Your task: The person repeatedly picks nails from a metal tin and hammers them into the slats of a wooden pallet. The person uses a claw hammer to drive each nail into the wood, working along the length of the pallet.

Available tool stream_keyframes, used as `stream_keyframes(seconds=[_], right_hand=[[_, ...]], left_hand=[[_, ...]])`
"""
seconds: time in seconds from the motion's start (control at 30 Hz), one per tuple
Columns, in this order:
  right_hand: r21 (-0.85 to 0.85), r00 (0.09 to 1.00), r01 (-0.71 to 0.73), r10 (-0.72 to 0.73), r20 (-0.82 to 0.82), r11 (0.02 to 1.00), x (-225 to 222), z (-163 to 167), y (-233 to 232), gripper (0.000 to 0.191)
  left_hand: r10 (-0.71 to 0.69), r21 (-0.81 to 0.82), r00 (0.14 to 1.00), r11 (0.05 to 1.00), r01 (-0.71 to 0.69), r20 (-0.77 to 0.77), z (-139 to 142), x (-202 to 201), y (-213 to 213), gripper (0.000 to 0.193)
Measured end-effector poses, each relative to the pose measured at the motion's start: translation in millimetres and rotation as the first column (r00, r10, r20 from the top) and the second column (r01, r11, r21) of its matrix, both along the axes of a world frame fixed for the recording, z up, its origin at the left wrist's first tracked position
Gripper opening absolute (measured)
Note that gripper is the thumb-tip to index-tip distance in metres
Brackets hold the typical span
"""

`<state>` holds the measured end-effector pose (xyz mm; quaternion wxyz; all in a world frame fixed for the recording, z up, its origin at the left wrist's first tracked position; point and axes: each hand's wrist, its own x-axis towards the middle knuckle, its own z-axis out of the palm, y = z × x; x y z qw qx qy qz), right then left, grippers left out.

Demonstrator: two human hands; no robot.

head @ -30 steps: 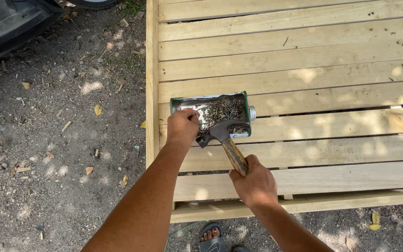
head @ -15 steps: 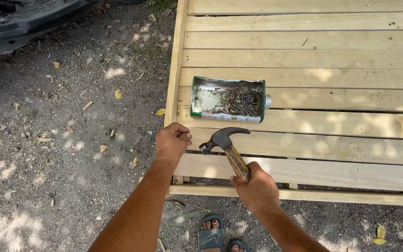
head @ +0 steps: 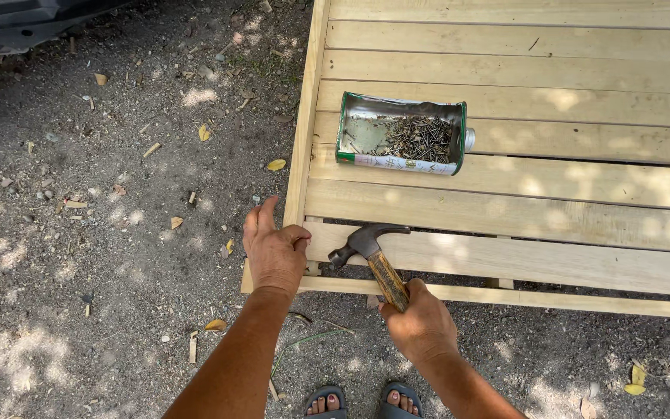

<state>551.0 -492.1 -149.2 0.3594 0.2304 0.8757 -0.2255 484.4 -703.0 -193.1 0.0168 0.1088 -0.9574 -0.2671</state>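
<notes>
My left hand [head: 274, 250] rests on the near left corner of a pale wooden slatted frame [head: 552, 74], thumb against the end of the nearest plank, fingers spread. My right hand [head: 420, 326] grips the wooden handle of a claw hammer [head: 372, 252], whose dark metal head lies over the nearest plank just right of my left thumb. Farther up the slats lies a cut-open green and white tin [head: 401, 133] holding several nails.
Gravelly dirt ground [head: 102, 233] with dry leaves and wood chips lies to the left of the frame. My feet in sandals [head: 366, 402] show at the bottom edge. A dark object [head: 17, 23] sits in the top left corner.
My left hand left the tin of nails and came down to the frame's near left corner. The hammer stayed in my right hand, its head now lower by the nearest plank.
</notes>
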Motion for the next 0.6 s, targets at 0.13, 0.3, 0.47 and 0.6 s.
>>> stream_keyframes(seconds=[0.13,0.3,0.47,0.6], right_hand=[[-0.042,0.998,0.053,-0.053,-0.014,0.998,5,-13,0,0.046],[-0.409,0.894,0.448,-0.398,0.205,0.795,4,-16,0,0.051],[-0.602,0.762,0.648,-0.424,0.491,0.468,1,-13,3,0.035],[-0.634,0.787,0.616,-0.408,0.463,0.468,4,-18,3,0.027]], left_hand=[[0.036,0.066,0.999,0.997,-0.033,-0.032,-12,-1,-1,0.011],[0.015,-0.014,1.0,1.0,-0.014,0.006,-19,0,3,0.01],[0.024,-0.064,0.999,0.998,-0.021,0.043,-9,2,9,0.003],[0.005,-0.12,0.993,0.993,0.01,0.119,2,0,13,0.005]])
